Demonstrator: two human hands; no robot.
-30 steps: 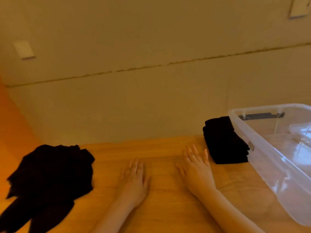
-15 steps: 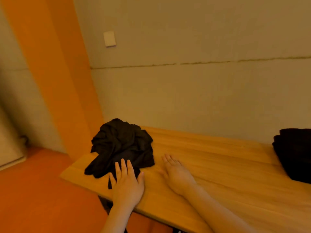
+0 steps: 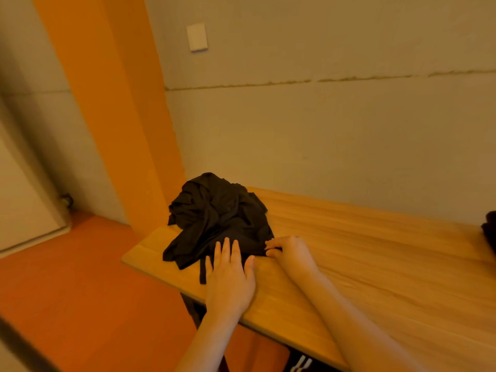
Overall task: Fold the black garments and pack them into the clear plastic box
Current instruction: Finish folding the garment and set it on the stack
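Hands: we count two, both bare, both over the near left end of the tabletop (image 3: 375,253).
Left hand (image 3: 230,275): we see it flat, palm down, fingers straight and slightly spread, the fingertips resting on the near edge of the crumpled black garment (image 3: 217,216).
Right hand (image 3: 291,255): we see its fingers curled, pinching the garment's right near edge.
Crumpled black garment: we count one loose heap, lying at the left end of the tabletop, close to the wall; a narrow strip of it trails toward the near edge beside the left hand.
Second black fabric (image 3: 489,232): one dark piece cut off by the right border, lying on the tabletop well apart from the heap; we cannot tell its shape.
Wall plate (image 3: 197,36): one, white and blank, set on the wall above.
Writing: we read no brand, label or lettering anywhere.
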